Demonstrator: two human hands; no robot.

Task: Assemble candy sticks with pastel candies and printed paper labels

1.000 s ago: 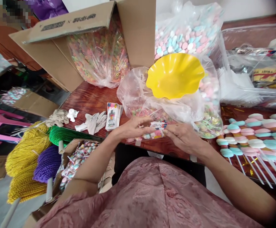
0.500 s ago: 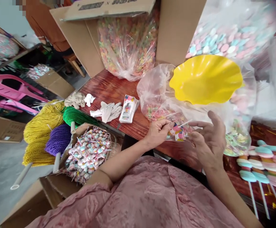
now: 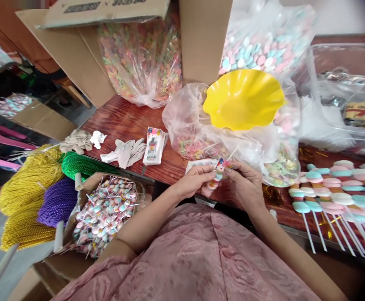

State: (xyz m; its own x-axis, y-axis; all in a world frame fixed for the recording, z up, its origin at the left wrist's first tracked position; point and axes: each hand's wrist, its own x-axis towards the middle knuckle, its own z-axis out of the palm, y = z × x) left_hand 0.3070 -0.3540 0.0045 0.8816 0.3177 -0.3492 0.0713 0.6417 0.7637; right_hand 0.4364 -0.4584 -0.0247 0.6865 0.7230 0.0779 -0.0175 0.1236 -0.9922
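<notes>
Between my hands is a candy stick in a small printed plastic bag (image 3: 215, 177), tilted, with its white stick (image 3: 233, 152) poking out at the upper right. My left hand (image 3: 195, 180) pinches the bag's left edge with thumb and fingers. On the other side my right hand (image 3: 247, 184) is closed at the mouth of the bag, near the base of the stick. Part of the candy is hidden by the fingers. Just behind my left hand lies a flat white printed packet (image 3: 198, 164) on the red wooden table (image 3: 119, 119).
A stack of printed bags (image 3: 155, 146) and pale gloves (image 3: 124, 153) lie left. Behind stands a yellow wavy bowl (image 3: 243, 100) on candy bags. Marshmallow skewers (image 3: 336, 188) lie right. A carton of wrapped candies (image 3: 107, 213) and twist-tie bundles (image 3: 28, 184) sit lower left.
My right hand, spread open before, has closed in on the bag's mouth beside the stick. The bag is now turned more upright. The view has shifted to the right.
</notes>
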